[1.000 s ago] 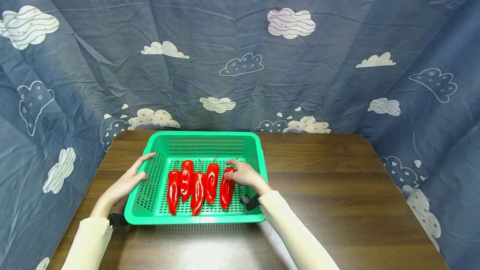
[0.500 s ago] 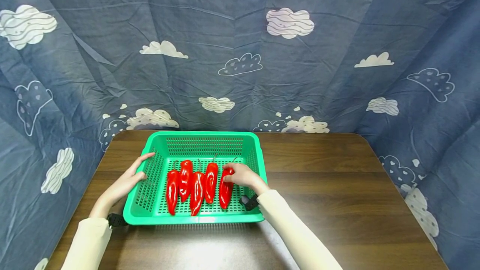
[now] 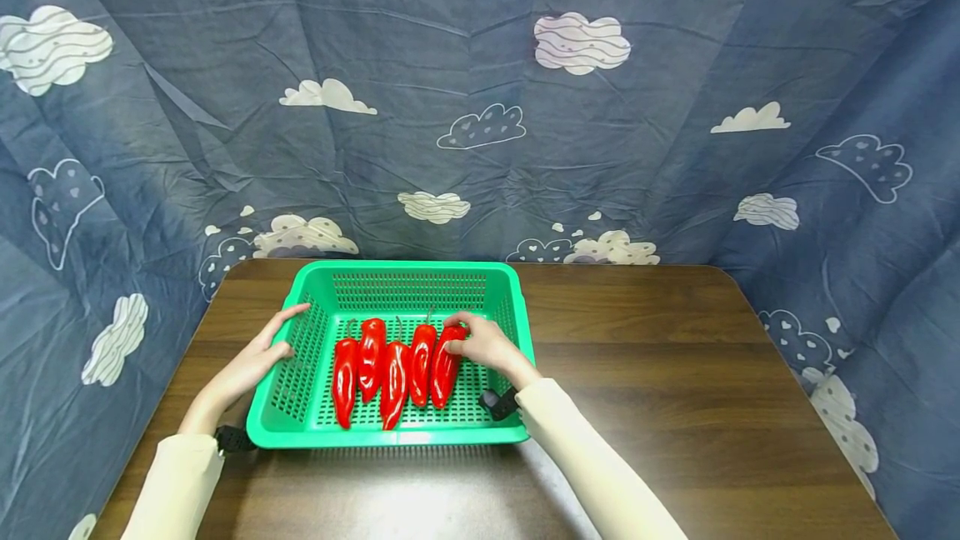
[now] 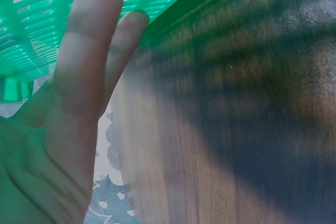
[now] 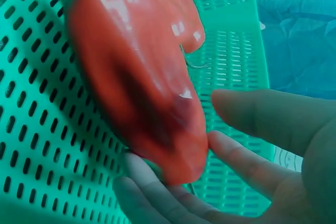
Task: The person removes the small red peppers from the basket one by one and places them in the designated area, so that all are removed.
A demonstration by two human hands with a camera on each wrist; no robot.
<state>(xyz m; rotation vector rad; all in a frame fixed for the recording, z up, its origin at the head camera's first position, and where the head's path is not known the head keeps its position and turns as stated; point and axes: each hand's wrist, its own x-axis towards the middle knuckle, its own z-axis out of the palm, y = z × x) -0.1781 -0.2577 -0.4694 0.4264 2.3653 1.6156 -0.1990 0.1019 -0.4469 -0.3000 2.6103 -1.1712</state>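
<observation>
A green plastic basket (image 3: 390, 438) with slotted walls stands on the table. Several glossy red peppers lie side by side on its floor, stems pointing to the far wall. My right hand (image 3: 487, 348) is at the stem end of the rightmost pepper (image 3: 446, 373). In the right wrist view, fingers touch that pepper (image 5: 152, 77) near its stem, while the thumb stands apart from it. My left hand (image 3: 258, 365) rests at the basket's left side, thumb and index finger at the rim. Its fingers look fairly straight in the left wrist view (image 4: 84, 51).
The brown wooden table (image 3: 660, 390) extends to the right of the basket. Behind it hangs a blue curtain (image 3: 480, 173) with a cloud print. A black wrist device (image 3: 501, 403) on my right arm sits just above the basket's right part.
The rightmost pepper has shifted left, close beside its neighbour, together with my right hand's fingers. My right hand's fingers are spread a little wider. The left hand stays at the basket rim.
</observation>
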